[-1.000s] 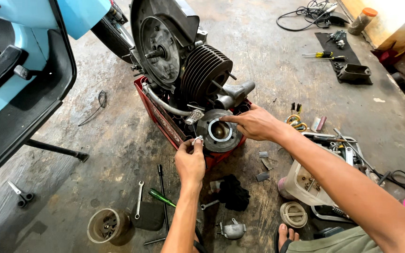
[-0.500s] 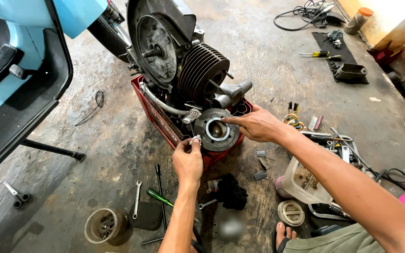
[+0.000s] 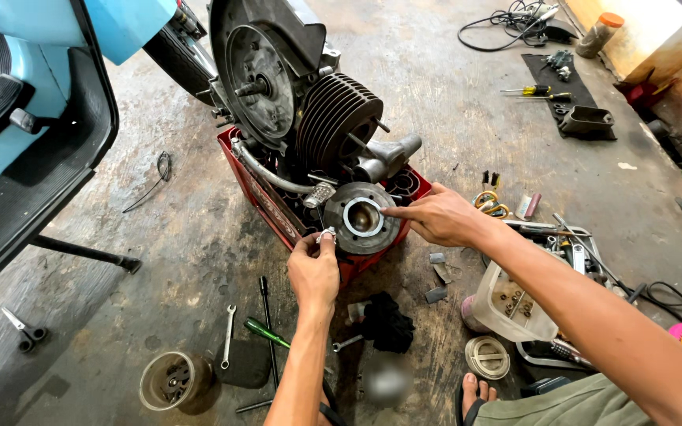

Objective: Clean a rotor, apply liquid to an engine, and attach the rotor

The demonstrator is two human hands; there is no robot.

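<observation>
Left hand (image 3: 314, 267) pinched a small metal nut (image 3: 327, 234) at the round cylinder head's (image 3: 363, 218) near-left edge. Right hand (image 3: 436, 218), fingers pressed together, steadied its right rim, above the red crate (image 3: 256, 186).

Tight spot by the engine
Tools (image 3: 262, 331) and a black rag (image 3: 388, 322) are crowding the floor; bare floor (image 3: 183, 244) is lying open leftward.

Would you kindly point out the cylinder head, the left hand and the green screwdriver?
cylinder head (image 3: 366, 229): head view, on its grey rim below the round opening.
left hand (image 3: 314, 268): head view, on the back of the hand.
green screwdriver (image 3: 265, 332): head view, on its green handle.
</observation>
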